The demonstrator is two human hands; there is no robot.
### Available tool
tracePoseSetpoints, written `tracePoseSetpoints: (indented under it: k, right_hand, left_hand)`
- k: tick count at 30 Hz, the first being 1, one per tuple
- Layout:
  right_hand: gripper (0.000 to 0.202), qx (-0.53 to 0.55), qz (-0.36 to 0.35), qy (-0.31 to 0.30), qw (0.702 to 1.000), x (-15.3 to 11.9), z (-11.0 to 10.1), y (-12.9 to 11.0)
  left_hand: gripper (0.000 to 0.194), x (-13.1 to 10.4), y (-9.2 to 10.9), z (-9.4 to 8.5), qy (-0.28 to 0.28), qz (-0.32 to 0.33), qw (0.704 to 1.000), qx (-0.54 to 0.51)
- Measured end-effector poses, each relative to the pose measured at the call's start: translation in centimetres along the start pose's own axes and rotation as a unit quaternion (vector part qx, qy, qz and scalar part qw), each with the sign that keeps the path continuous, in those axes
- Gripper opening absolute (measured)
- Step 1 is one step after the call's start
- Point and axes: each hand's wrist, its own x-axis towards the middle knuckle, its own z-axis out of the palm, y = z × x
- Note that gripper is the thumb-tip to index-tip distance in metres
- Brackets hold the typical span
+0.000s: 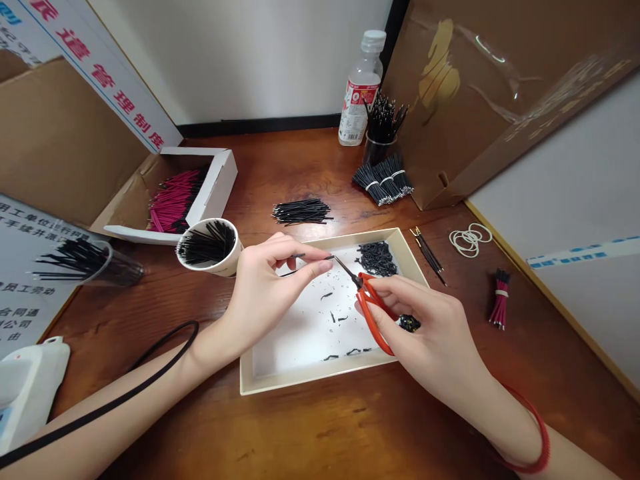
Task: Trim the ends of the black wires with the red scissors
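Observation:
My left hand (280, 273) is closed, pinching a short black wire (297, 255) between thumb and fingertips above the tray. Red-handled scissors (373, 317) are in my right hand (425, 320), whose fingers wrap around the handles. The dark blades point up and left, their tips at the wire's end by my left fingertips. Whether the blades touch the wire I cannot tell. Below both hands lies a shallow cream tray (320, 383) with a white floor. A heap of small black pieces (377, 259) sits in its far right corner, and loose scraps are scattered across the floor.
Behind the tray lies a pile of black wires (303, 211). A paper cup (210, 248) of wires and a white box (227, 175) with pink wires stand left. Bundled black wires (384, 180), a bottle (361, 90), rubber bands (470, 240) and a pink bundle (500, 300) are right.

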Motion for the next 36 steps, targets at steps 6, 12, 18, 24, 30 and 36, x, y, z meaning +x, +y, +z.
tracePoseSetpoints:
  k: [6, 12, 18, 24, 30, 36]
  right_hand:
    - [0.007, -0.001, 0.005, -0.005, 1.000, -0.07, 0.06, 0.04]
    - [0.007, -0.008, 0.006, -0.005, 1.000, -0.15, 0.13, 0.20]
    - [0.009, -0.020, 0.000, 0.003, 1.000, -0.21, 0.05, 0.08]
    - [0.007, -0.012, 0.004, 0.003, 1.000, -0.14, -0.01, 0.00]
    - [0.006, -0.020, -0.003, 0.016, 1.000, -0.15, 0.06, -0.20]
    - [0.007, -0.026, -0.002, 0.019, 0.999, -0.21, 0.10, -0.11]
  left_hand:
    - [0.004, 0.03, 0.09, -0.06, -0.004, -0.001, 1.000, 0.001]
    - [0.005, -0.04, -0.01, -0.15, -0.008, 0.003, 1.000, -0.003]
    - [0.008, 0.01, -0.29, -0.08, -0.014, -0.018, 1.000, -0.019]
    - [0.005, 0.06, -0.41, -0.09, -0.018, -0.030, 0.999, -0.035]
    - [0.006, 0.04, -0.32, -0.14, -0.020, -0.026, 0.998, -0.044]
    - [0.006, 0.07, -0.47, -0.10, -0.029, -0.027, 0.998, -0.044]
